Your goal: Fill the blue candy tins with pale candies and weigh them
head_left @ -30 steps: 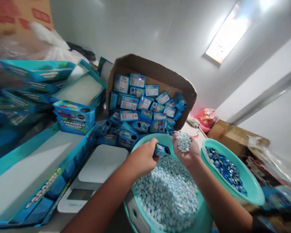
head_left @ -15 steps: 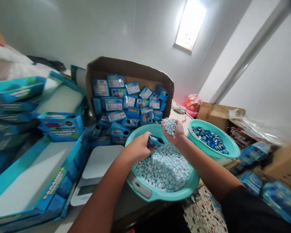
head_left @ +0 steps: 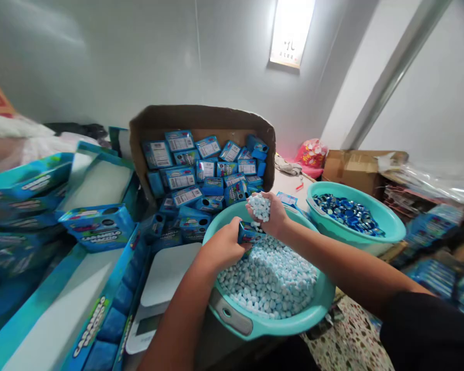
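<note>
My left hand [head_left: 229,242] grips a small blue candy box [head_left: 249,233] over the near bowl, its mouth tilted toward my other hand. Cupped around a heap of pale blue and white candies [head_left: 260,207], my right hand [head_left: 276,214] is just above that box, and a few candies are at the box's opening. Below both hands, a turquoise bowl [head_left: 270,327] with a grey grip holds many of the same pale candies [head_left: 270,278]. Whether candies are inside the box cannot be made out.
Behind the bowl, a tipped cardboard carton [head_left: 204,116] spills small blue boxes [head_left: 185,178]. A white scale [head_left: 170,273] is left of the bowl, beside blue display trays [head_left: 100,319]. At right are a second turquoise bowl [head_left: 355,237] with shiny blue pieces and a brown carton [head_left: 355,170].
My right hand has come down and left, bringing its candies to the box's opening. The box stays in my left hand. The whole view has shifted slightly.
</note>
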`<state>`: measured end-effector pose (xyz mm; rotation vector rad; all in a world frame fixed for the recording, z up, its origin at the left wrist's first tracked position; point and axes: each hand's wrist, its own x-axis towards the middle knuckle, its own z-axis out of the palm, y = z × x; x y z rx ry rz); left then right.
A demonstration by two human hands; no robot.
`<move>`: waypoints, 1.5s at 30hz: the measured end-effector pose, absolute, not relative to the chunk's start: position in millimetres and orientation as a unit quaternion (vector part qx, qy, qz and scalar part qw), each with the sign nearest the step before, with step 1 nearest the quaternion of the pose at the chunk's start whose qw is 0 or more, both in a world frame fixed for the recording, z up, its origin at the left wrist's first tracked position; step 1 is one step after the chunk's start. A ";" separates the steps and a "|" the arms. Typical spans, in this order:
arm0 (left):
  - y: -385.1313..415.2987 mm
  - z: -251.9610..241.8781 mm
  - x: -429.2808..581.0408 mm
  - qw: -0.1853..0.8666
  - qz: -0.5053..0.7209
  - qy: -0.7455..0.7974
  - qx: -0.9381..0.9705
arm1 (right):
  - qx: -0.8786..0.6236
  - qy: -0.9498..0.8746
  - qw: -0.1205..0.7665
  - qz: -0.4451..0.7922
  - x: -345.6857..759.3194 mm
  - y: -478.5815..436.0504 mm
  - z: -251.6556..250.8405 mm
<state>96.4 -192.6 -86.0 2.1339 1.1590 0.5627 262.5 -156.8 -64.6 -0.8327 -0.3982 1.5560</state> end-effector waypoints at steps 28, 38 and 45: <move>-192.1 -84.1 99.4 0.368 0.255 0.432 0.783 | -0.356 -0.210 0.601 0.685 261.6 -160.4 -66.5; -187.0 -92.0 101.2 0.358 0.277 0.444 0.773 | -0.340 -0.251 0.598 0.681 263.8 -156.0 -67.5; -188.3 -87.9 102.5 0.352 0.287 0.435 0.778 | -0.360 -0.301 0.588 0.659 259.5 -159.9 -69.1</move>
